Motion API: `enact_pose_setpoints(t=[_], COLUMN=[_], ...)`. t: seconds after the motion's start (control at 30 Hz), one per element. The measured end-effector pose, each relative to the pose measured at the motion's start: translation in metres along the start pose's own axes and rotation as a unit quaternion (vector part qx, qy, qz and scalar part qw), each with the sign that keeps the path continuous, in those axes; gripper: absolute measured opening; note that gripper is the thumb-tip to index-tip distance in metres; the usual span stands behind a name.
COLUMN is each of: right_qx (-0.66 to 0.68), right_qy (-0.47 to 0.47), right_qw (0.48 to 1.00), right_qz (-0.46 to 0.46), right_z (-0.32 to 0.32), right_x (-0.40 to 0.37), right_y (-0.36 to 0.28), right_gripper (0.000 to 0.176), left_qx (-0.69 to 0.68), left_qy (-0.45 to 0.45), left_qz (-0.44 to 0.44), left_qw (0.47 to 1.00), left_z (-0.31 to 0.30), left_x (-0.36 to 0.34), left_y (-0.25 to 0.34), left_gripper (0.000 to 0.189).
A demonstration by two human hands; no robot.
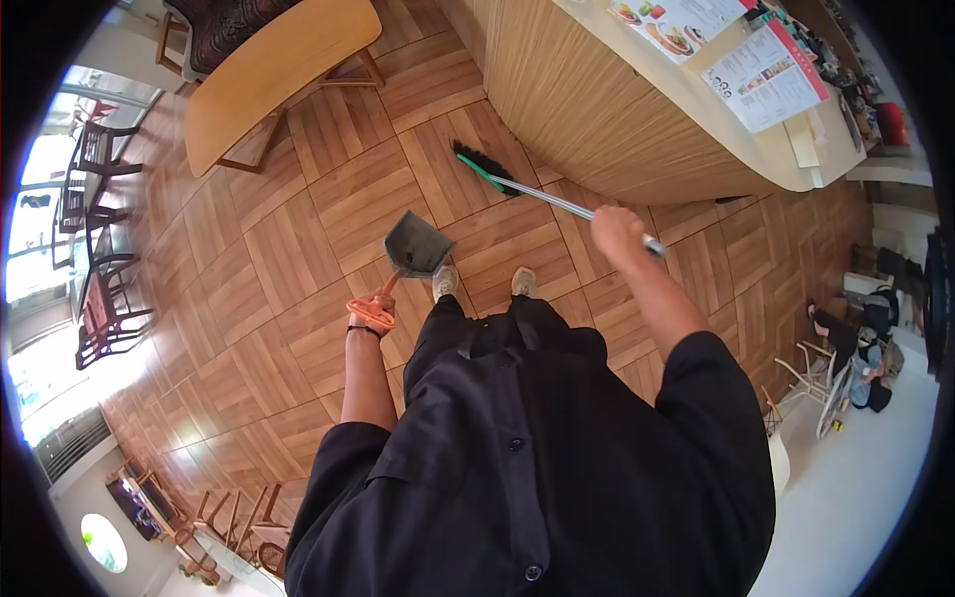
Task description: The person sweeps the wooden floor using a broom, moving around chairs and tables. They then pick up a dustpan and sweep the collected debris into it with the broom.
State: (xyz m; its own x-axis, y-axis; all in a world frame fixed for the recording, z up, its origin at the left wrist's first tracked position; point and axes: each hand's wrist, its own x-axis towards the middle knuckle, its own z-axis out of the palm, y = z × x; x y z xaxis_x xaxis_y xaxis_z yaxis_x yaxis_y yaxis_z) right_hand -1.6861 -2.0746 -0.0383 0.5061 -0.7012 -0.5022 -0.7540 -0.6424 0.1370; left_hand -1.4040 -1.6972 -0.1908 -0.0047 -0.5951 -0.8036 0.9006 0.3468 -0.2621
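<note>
Two hands are at work, one tool in each. Left hand (372, 311) is closed tight around the orange handle of the dustpan (418, 244). Its dark grey scoop tilts forward just beyond the fist and hangs above the wooden floor (298, 249), close in front of the left shoe (445, 283). Right hand (617, 227) is wrapped shut around the broom (537, 195) near the top of its metal shaft. From the fist the shaft runs out and to the left, passes into a green neck and ends in black bristles (484, 166) that meet the floor beside the base of the curved wooden counter (597, 119). Dustpan and bristles lie near each other but apart, with bare parquet between them. Menus (766, 75) lie on the counter top — dark chairs (99, 159) stand well off at the left edge.
</note>
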Motion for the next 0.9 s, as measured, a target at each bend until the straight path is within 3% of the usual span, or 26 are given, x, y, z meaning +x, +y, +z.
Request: enact_pose_setpoints(t=[0.2,0.3,0.4,0.43,0.63,0.8,0.9], right_qx=[-0.036,-0.019,0.006,-0.006,-0.046,-0.032,-0.052], right_qy=[0.007,0.061,0.029,0.017,0.010,-0.007,0.003], right_qw=[0.995,0.994,0.994,0.996,0.999,0.993,0.988], right_qz=[0.094,0.090,0.108,0.091,-0.026,-0.110,-0.143], right_z=[-0.057,-0.033,0.003,0.008,0.035,-0.003,-0.021], right_x=[-0.009,0.013,0.036,0.035,-0.017,-0.049,-0.056], right_y=[-0.031,-0.053,-0.094,-0.114,-0.202,-0.214,-0.206], right_gripper=[0.022,0.022,0.022,0.021,0.017,0.015,0.014], left_qx=[0.013,0.009,0.015,0.017,-0.006,-0.035,0.020], left_qy=[-0.034,0.002,0.004,0.014,0.012,0.021,0.040], left_qz=[-0.034,-0.037,-0.031,-0.024,-0.020,0.007,0.039], left_qw=[0.999,0.999,0.999,0.999,1.000,0.999,0.998], left_z=[-0.003,-0.015,-0.021,-0.024,-0.053,-0.057,-0.052], left_x=[0.015,0.026,0.033,0.036,0.052,0.058,0.056], left_y=[0.052,0.071,0.084,0.088,0.110,0.119,0.124], left_gripper=[0.014,0.014,0.023,0.032,0.021,0.016,0.035])
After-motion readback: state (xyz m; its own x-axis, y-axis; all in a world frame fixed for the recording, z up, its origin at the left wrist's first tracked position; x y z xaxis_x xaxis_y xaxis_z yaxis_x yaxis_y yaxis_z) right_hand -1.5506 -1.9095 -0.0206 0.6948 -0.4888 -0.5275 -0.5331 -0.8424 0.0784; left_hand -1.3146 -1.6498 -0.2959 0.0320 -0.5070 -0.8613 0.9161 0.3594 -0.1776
